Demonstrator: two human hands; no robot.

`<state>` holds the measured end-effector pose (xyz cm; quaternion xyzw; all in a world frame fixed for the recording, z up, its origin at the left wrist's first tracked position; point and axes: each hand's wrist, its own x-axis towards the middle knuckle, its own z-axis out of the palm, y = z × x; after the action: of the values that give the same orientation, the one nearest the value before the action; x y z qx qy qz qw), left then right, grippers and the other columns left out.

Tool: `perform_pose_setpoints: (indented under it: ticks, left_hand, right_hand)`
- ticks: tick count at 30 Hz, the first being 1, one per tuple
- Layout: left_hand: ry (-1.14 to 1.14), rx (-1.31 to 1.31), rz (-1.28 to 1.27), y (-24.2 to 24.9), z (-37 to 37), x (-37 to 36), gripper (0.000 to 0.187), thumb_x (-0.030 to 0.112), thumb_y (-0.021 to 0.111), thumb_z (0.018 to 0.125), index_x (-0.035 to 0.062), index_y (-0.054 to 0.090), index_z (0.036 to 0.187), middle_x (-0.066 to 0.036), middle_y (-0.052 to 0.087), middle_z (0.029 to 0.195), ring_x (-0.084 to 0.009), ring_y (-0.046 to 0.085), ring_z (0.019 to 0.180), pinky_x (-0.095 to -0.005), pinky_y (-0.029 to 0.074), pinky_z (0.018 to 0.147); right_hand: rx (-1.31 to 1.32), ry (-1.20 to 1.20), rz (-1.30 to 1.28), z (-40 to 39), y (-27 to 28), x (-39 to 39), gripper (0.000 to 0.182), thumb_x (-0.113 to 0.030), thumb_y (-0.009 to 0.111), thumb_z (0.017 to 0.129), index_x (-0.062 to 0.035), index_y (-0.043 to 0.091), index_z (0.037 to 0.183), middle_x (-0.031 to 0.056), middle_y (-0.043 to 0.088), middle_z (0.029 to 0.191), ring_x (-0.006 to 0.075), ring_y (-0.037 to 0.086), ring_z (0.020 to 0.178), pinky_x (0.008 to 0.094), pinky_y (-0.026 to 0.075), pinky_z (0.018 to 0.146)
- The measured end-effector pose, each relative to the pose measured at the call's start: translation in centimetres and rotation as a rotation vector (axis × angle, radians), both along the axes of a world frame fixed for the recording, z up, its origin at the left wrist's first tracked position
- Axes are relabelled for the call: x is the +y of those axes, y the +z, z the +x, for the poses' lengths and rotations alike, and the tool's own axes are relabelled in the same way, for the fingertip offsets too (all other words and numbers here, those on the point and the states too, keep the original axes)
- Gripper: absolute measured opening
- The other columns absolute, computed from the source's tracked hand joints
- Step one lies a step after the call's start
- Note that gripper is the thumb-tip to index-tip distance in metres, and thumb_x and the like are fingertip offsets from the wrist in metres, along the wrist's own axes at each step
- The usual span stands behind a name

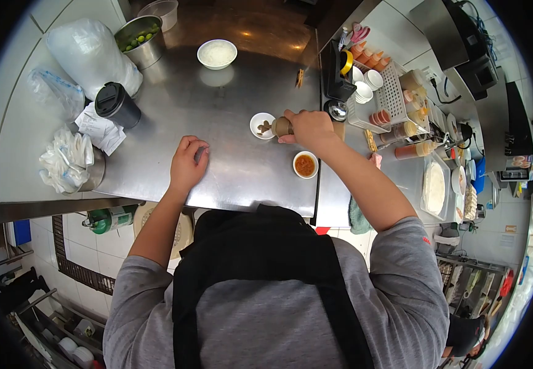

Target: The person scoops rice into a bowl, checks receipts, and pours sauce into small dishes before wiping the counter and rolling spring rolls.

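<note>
My right hand [308,128] is closed around a brown squeeze bottle [281,126], tipped on its side with the nozzle over a small white dish [260,125] that already holds some brown sauce. My left hand [188,163] rests on the steel counter [229,104] with fingers curled, gripping nothing. A small cup of orange sauce [305,165] sits just beside my right wrist; farther back stand a white bowl [216,53], a black-lidded cup [117,104] and a metal pot of limes [141,40], with white tiled wall at the left.
</note>
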<state>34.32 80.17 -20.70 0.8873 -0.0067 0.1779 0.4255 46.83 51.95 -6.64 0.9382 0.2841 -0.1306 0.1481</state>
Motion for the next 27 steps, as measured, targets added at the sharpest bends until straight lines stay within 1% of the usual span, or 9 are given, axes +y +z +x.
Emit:
perform_pose_setpoints:
  ticks: [3, 10, 12, 19, 20, 22, 24, 25, 27]
  left_hand:
    - [0.005, 0.000, -0.004, -0.1, -0.1, 0.0, 0.013, 0.010, 0.068, 0.084, 0.0068, 0.068, 0.097, -0.011, 0.060, 0.104, -0.0292, 0.064, 0.086, -0.0358, 0.052, 0.074]
    - [0.010, -0.004, 0.000, 0.0, -0.1, 0.1, 0.014, 0.010, 0.068, 0.084, 0.0071, 0.068, 0.097, -0.010, 0.060, 0.105, -0.0285, 0.064, 0.088, -0.0359, 0.053, 0.075]
    - [0.015, 0.006, -0.006, 0.1, -0.1, 0.0, 0.014, 0.010, 0.068, 0.084, 0.0071, 0.068, 0.097, -0.010, 0.060, 0.105, -0.0288, 0.064, 0.088, -0.0361, 0.053, 0.075]
    - [0.015, 0.011, -0.007, 0.1, -0.1, 0.0, 0.014, 0.011, 0.068, 0.084, 0.0070, 0.068, 0.097, -0.011, 0.060, 0.105, -0.0301, 0.064, 0.089, -0.0370, 0.053, 0.077]
    - [0.016, 0.012, -0.008, -0.1, -0.1, 0.1, 0.014, 0.011, 0.068, 0.084, 0.0070, 0.068, 0.097, -0.011, 0.060, 0.105, -0.0301, 0.064, 0.089, -0.0370, 0.053, 0.077]
    - [-0.009, -0.034, 0.021, -0.5, 0.0, 0.3, 0.014, 0.007, 0.067, 0.085, 0.0061, 0.067, 0.099, -0.008, 0.058, 0.105, -0.0205, 0.061, 0.079, -0.0303, 0.050, 0.069]
    - [-0.011, -0.050, 0.027, -0.4, 0.0, 0.2, 0.014, 0.007, 0.067, 0.085, 0.0060, 0.067, 0.099, -0.008, 0.058, 0.105, -0.0209, 0.061, 0.080, -0.0305, 0.050, 0.069]
    - [-0.013, -0.068, 0.035, -0.4, 0.0, 0.3, 0.014, 0.007, 0.067, 0.085, 0.0059, 0.067, 0.099, -0.009, 0.058, 0.105, -0.0213, 0.061, 0.081, -0.0307, 0.050, 0.069]
    - [-0.009, -0.073, 0.038, -0.3, 0.0, 0.3, 0.015, 0.007, 0.067, 0.084, 0.0059, 0.067, 0.099, -0.009, 0.058, 0.105, -0.0218, 0.061, 0.081, -0.0309, 0.050, 0.069]
  right_hand:
    - [0.037, -0.016, -0.025, -0.1, 0.3, 0.1, 0.071, -0.069, 0.064, 0.078, -0.0154, 0.059, 0.125, 0.0090, 0.073, 0.089, 0.0255, 0.072, 0.085, 0.0371, 0.056, 0.069]
    - [0.027, 0.015, -0.051, 0.1, -0.2, 0.1, 0.071, -0.069, 0.064, 0.078, -0.0154, 0.059, 0.124, 0.0092, 0.073, 0.087, 0.0252, 0.073, 0.084, 0.0369, 0.057, 0.069]
    - [0.035, -0.016, -0.074, 0.0, 0.3, 0.5, 0.067, -0.064, 0.067, 0.079, -0.0149, 0.060, 0.124, 0.0058, 0.073, 0.091, 0.0222, 0.072, 0.089, 0.0341, 0.056, 0.071]
    - [0.050, -0.020, -0.073, 0.1, 0.4, 0.7, 0.069, -0.065, 0.066, 0.079, -0.0146, 0.059, 0.126, 0.0057, 0.073, 0.093, 0.0220, 0.072, 0.090, 0.0340, 0.055, 0.072]
    - [0.056, -0.036, -0.084, 0.0, 0.5, 0.8, 0.070, -0.066, 0.065, 0.079, -0.0145, 0.058, 0.126, 0.0061, 0.073, 0.094, 0.0224, 0.072, 0.091, 0.0343, 0.055, 0.072]
    - [0.059, -0.051, -0.097, 0.0, 0.5, 0.7, 0.071, -0.068, 0.064, 0.079, -0.0144, 0.058, 0.126, 0.0065, 0.073, 0.095, 0.0228, 0.072, 0.092, 0.0346, 0.055, 0.073]
    - [0.068, -0.094, -0.038, 0.0, 0.7, 0.5, 0.071, -0.068, 0.062, 0.082, -0.0136, 0.057, 0.128, 0.0092, 0.073, 0.098, 0.0257, 0.071, 0.094, 0.0365, 0.055, 0.075]
    - [0.066, -0.092, -0.039, 0.0, 1.0, 0.2, 0.071, -0.068, 0.062, 0.082, -0.0136, 0.057, 0.128, 0.0092, 0.073, 0.098, 0.0257, 0.071, 0.094, 0.0365, 0.055, 0.075]
    - [0.175, -0.255, 0.165, -0.5, 2.3, -0.6, 0.068, -0.064, 0.059, 0.089, -0.0121, 0.054, 0.133, 0.0152, 0.072, 0.102, 0.0328, 0.070, 0.096, 0.0389, 0.055, 0.079]
